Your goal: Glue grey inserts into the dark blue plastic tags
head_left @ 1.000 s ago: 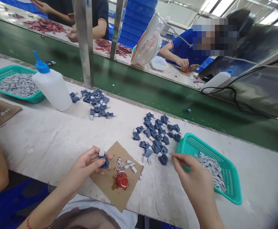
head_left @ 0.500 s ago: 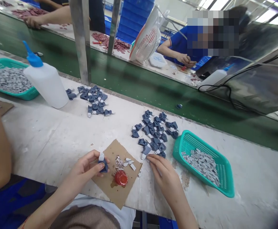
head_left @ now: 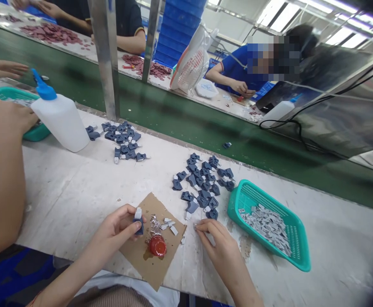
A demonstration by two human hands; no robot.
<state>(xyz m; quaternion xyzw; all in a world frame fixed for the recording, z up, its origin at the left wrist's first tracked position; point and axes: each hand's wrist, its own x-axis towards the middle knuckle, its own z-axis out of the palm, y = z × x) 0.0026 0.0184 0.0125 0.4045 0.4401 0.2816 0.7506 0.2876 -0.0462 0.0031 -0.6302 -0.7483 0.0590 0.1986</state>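
Note:
Between thumb and fingers, my left hand [head_left: 120,226] holds a dark blue piece [head_left: 138,226] with a light grey part on its top, over the left edge of a brown cardboard sheet [head_left: 141,266]. On the cardboard are a red cap [head_left: 157,246] with wet liquid round it and several small grey pieces [head_left: 173,230]. My right hand [head_left: 217,241] is right of the cardboard, thumb and forefinger pinched together; what they hold, if anything, is too small to name. Just beyond it lies a pile of dark blue pieces [head_left: 202,179] with grey parts.
A green basket [head_left: 305,247] of grey pieces stands at right. At left are a white bottle [head_left: 61,123] with blue nozzle, another green basket [head_left: 37,134] and a co-worker's arms [head_left: 4,179]. A second blue-piece pile [head_left: 122,136] lies beyond. Metal posts rise behind; people work across the green belt.
My right hand has drawn slightly back from the pile. A co-worker's hands have come into view around the left basket. The view has shifted slightly. My left hand keeps its piece.

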